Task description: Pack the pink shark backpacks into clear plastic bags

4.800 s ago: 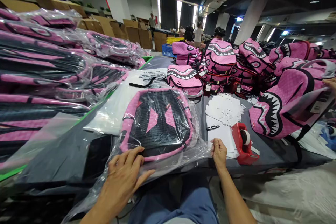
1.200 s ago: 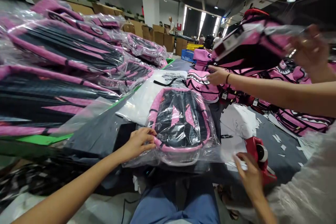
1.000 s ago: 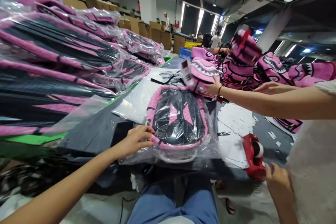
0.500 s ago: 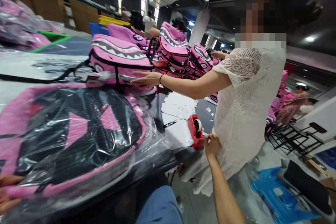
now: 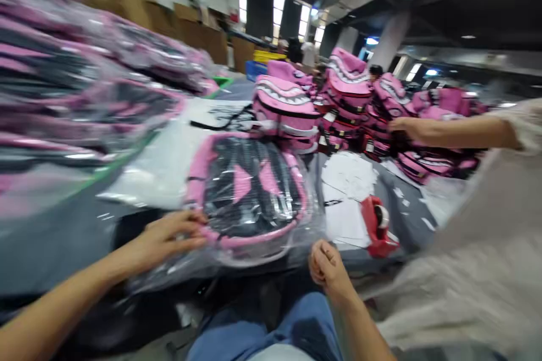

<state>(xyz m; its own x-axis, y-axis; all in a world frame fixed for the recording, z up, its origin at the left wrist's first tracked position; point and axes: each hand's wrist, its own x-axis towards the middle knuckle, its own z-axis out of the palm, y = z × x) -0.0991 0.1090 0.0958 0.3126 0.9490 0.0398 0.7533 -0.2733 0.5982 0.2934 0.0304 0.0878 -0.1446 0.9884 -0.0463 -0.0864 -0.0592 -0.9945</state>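
Note:
A pink and black backpack (image 5: 249, 240) in a clear plastic bag (image 5: 311, 223) lies on the table in front of me, its black mesh side up. My left hand (image 5: 175, 234) rests at its near left corner, with fingers stretched out and thumb apart, touching the plastic. To the right of the backpack, by the table's front edge, my right hand (image 5: 328, 268) is closed with the fingers curled in. Whatever is in those fingers, if anything, is too small to make out. A red tape dispenser (image 5: 375, 228) stands on the table just beyond my right hand.
White paper sheets (image 5: 349, 192) lie beside the dispenser. Pink backpacks (image 5: 347, 84) are piled behind. Bagged backpacks (image 5: 84, 84) are stacked at the left, beside flat plastic bags (image 5: 148, 180). At the right, a co-worker's arm (image 5: 457, 132) reaches over the table.
My view has swung left and shows more of the table. My right hand has come away from beside the dispenser towards the bagged backpack. The co-worker's arm has moved off the near pink backpack.

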